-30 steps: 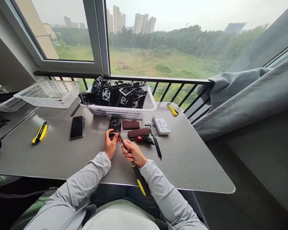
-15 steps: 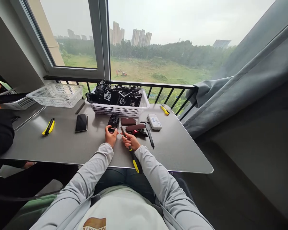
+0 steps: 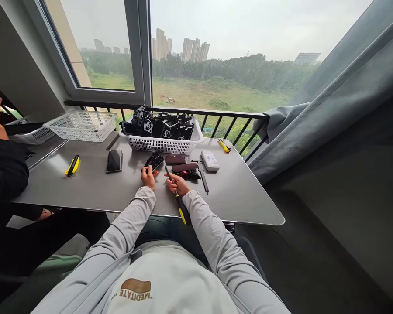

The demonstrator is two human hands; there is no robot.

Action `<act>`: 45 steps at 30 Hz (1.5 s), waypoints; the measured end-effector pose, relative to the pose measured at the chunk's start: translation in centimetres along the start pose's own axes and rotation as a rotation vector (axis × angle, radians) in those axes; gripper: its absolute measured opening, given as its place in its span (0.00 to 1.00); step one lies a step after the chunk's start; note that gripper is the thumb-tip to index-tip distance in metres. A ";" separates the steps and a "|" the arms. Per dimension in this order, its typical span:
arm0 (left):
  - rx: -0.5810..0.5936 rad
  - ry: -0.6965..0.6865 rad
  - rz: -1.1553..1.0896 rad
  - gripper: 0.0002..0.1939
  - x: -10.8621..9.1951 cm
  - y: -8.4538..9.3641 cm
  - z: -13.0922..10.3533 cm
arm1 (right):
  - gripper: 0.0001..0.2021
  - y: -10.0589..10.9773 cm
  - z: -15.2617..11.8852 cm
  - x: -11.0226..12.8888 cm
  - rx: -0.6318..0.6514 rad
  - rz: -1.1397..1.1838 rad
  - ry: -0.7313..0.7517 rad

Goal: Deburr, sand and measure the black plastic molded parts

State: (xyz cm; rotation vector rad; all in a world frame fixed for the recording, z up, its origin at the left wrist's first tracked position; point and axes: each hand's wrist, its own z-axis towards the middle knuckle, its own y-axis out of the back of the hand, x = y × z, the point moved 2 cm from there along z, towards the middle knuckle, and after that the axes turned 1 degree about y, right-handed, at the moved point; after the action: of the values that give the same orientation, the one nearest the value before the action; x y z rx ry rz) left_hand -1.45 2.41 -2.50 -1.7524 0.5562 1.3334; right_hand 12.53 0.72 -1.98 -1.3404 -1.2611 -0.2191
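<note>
My left hand (image 3: 148, 179) is closed around the near end of a black moulded plastic part (image 3: 154, 161), tilted above the grey table. In my right hand (image 3: 178, 184) is a file (image 3: 183, 210) with a black and yellow handle; its dark blade points forward between my hands, apart from the part. Just beyond my right hand lie two dark maroon pieces (image 3: 175, 160) and a black piece with a red spot (image 3: 190, 175). A black caliper (image 3: 202, 178) rests to their right.
A white basket (image 3: 162, 145) heaped with black parts stands by the railing. To its left is another white basket (image 3: 85, 131). Around the table (image 3: 239, 196) lie a phone (image 3: 114, 161), yellow utility knives (image 3: 72, 165) and a white case (image 3: 210, 160). A co-worker's arm (image 3: 6, 168) is at left.
The black part has turned in my left hand and now slants to the upper right. My left fingers have shifted their hold. My right hand keeps the file in nearly the same pose.
</note>
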 end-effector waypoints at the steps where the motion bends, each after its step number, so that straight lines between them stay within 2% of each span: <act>1: 0.007 0.003 -0.008 0.17 0.0 0.1 0.0 | 0.09 -0.1 -0.1 0.0 0.000 -0.012 0.008; 6: 0.053 0.027 -0.020 0.21 0.2 0.5 0.0 | 0.09 -0.4 -0.4 -0.4 0.017 -0.074 0.045; 13: 0.127 0.017 0.010 0.26 0.6 0.0 -0.3 | 0.14 -0.8 -0.3 -1.2 0.034 -0.143 0.099; 22: 0.225 -0.002 0.057 0.25 0.6 -0.3 -0.8 | 0.16 -1.3 -0.2 -1.9 0.041 -0.213 0.103; 30: 0.252 -0.003 0.078 0.27 0.9 -0.2 -1.2 | 0.19 -1.9 -0.6 -1.8 0.048 -0.193 0.110; 38: 0.280 -0.015 0.057 0.30 0.7 -0.2 -1.6 | 0.18 -1.6 -0.8 -1.8 -0.026 -0.129 0.136; 45: 0.283 0.012 0.052 0.26 0.5 -0.2 -2.0 | 0.18 -2.0 -1.1 -1.8 -0.021 -0.116 0.109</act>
State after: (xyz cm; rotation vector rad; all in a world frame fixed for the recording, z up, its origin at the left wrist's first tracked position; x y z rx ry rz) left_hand -0.01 0.99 -2.76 -1.5242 0.7620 1.2144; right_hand 10.99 -1.70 -1.86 -1.2575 -1.2487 -0.3831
